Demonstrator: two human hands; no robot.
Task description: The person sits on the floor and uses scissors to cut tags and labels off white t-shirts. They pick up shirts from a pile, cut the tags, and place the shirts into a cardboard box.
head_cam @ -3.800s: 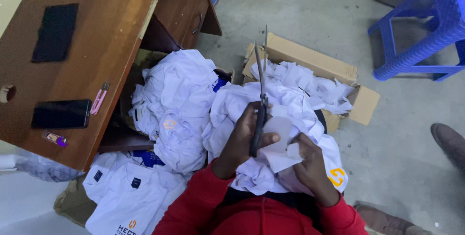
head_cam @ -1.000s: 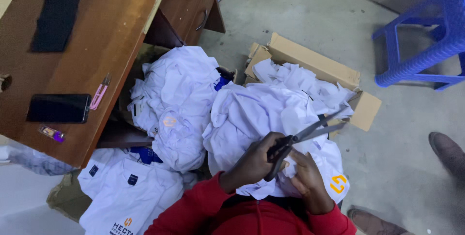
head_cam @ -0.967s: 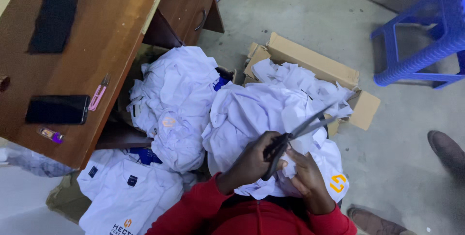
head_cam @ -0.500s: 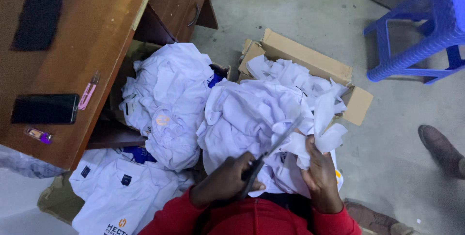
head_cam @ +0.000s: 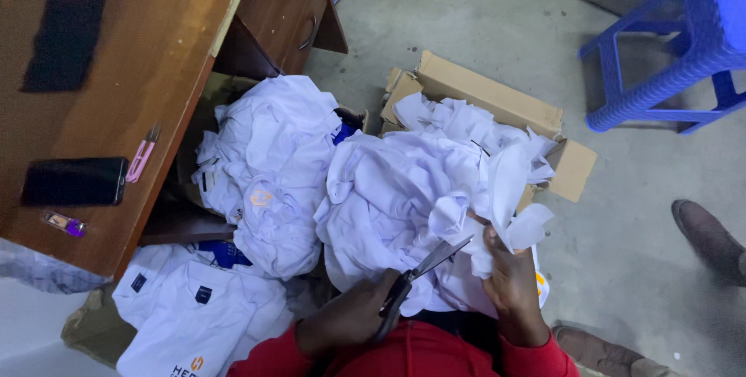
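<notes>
Gripping dark scissors (head_cam: 423,276) at lower centre, the left hand (head_cam: 353,319) points the parted blades at a white garment (head_cam: 396,206) heaped mid-frame, while the right hand (head_cam: 513,284) pinches a white fabric strip (head_cam: 509,190). Keeping that strip taut and fingers off the blade line should give a clean cut. Beyond sits a cardboard box (head_cam: 482,93).

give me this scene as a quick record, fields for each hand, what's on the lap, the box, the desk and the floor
left hand: grips dark-handled scissors, blades slightly apart, tips toward the cloth
right hand: pinches a white strip of fabric, lifted above the lap
lap: heap of white garments
box: open cardboard box with white offcuts
desk: wooden desk with a black phone, pink clippers, dark pad
floor: blue plastic stool, another person's shoe
</notes>
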